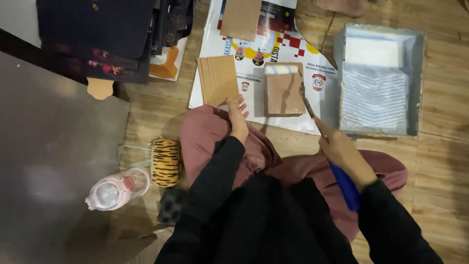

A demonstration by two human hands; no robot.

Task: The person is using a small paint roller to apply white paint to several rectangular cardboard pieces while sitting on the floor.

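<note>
Two hands busy: left hand (pixel 237 115) flat, fingers loose on a fanned stack of brown boards (pixel 218 79), right hand (pixel 342 149) gripping a blue-handled roller (pixel 282 69) over a speckled board (pixel 284 94) on the poster (pixel 254 54), tray (pixel 378 80) just beside.

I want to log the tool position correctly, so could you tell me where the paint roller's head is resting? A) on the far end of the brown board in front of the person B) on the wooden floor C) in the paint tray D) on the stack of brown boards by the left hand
A: the roller head lies across the far end of the brown board, with the right hand gripping its blue handle.
</note>
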